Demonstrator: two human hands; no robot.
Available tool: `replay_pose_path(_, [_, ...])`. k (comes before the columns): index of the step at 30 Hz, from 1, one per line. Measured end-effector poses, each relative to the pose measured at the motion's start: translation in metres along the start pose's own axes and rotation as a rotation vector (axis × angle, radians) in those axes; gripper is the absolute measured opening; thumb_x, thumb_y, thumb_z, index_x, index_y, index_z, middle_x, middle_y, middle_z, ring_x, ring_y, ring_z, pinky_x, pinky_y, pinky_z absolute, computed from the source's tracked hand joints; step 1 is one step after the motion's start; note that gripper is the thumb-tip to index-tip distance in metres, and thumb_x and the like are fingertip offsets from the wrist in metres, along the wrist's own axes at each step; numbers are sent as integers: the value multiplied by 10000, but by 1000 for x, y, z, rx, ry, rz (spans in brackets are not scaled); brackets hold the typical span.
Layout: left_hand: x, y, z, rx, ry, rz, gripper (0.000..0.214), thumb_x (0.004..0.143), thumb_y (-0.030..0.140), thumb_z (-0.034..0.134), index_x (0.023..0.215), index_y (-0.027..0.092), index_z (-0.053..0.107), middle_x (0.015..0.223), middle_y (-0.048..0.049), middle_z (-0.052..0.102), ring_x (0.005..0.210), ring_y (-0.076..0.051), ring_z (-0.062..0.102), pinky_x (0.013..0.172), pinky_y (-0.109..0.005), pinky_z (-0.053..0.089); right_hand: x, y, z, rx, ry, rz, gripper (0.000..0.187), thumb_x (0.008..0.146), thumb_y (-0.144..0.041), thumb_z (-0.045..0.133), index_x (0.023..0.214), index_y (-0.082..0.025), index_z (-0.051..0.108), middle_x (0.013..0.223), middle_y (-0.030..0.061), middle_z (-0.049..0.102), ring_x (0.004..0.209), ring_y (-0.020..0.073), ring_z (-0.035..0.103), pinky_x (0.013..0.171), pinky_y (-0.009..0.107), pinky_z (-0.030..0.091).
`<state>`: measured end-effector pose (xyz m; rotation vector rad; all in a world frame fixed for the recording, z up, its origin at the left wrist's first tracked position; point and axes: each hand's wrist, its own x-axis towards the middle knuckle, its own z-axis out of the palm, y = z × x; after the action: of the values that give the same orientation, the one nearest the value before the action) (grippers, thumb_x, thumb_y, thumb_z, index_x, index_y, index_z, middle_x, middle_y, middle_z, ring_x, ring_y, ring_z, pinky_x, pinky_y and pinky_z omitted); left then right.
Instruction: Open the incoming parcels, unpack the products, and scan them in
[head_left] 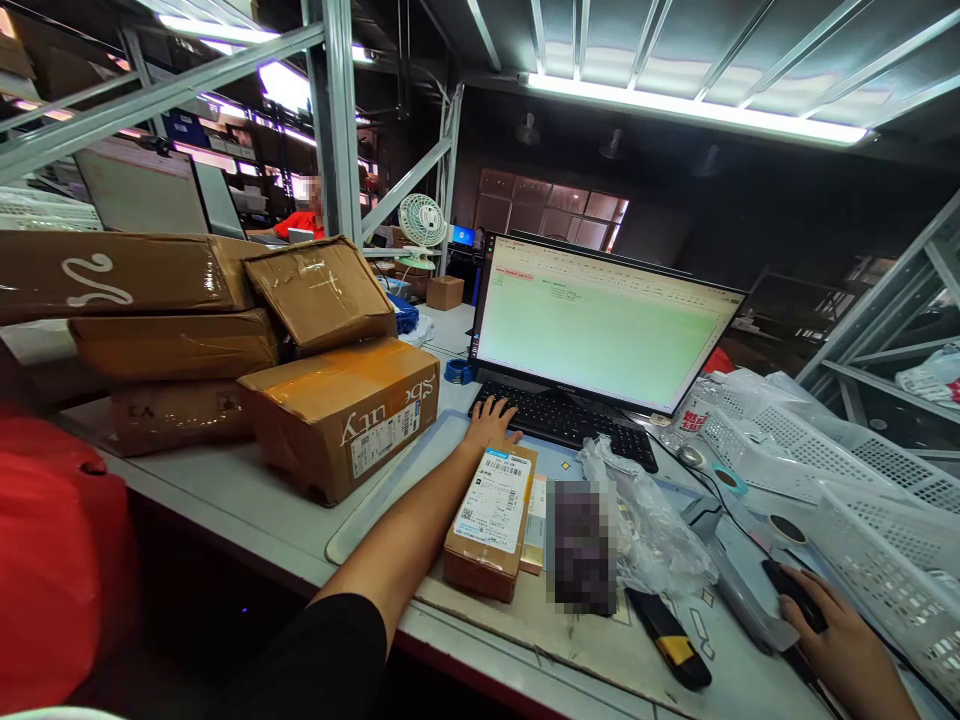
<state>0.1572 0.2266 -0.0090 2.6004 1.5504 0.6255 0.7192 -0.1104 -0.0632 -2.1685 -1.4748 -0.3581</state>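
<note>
My left hand [491, 424] rests with fingers spread on the left end of a black keyboard [574, 425]. My right hand [832, 630] is wrapped over a black computer mouse [796, 596] at the lower right. Just below my left hand lies a small brown carton [487, 520] with a white shipping label. A pale thin box [535, 525] shows partly behind it. To the right are a dark pixelated item [583, 550], a crumpled clear plastic bag [660, 540] and a black-and-yellow utility knife [671, 640]. Behind the keyboard, a lit monitor [600, 325] shows a mostly blank page.
Taped cartons [337, 420] are stacked on the left of the desk. White perforated baskets [885, 560] line the right side. A blue tape roll [458, 371] and a small fan [421, 222] stand farther back. Another person [301, 222] in red is in the background.
</note>
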Motion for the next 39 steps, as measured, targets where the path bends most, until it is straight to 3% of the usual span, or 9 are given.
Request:
replay_pose_path(11, [0, 0, 0, 2, -1, 0, 664, 1019, 558, 524, 1619, 279, 468, 1753, -108, 340, 1631, -417, 222, 1306, -642, 223, 1, -2, -4, 26, -42, 26, 731, 907, -738, 443, 1365, -248, 733, 1451, 142, 663, 1153, 384, 729, 809, 480, 636])
replay_pose_path(24, [0, 1, -1, 2, 6, -1, 658, 1014, 535, 532, 1608, 257, 484, 1743, -122, 357, 1632, -416, 223, 1321, -642, 187, 1, -1, -2, 8, -34, 22, 738, 922, -736, 405, 1369, -237, 716, 1452, 140, 658, 1225, 394, 698, 968, 530, 604])
replay_pose_path(39, [0, 0, -1, -4, 11, -1, 654, 1013, 557, 527, 1601, 274, 495, 1734, -108, 372, 1627, -410, 228, 1321, -626, 191, -1, -2, -2, 20, -27, 21, 725, 921, -729, 429, 1367, -234, 716, 1445, 145, 663, 1205, 396, 708, 941, 531, 607])
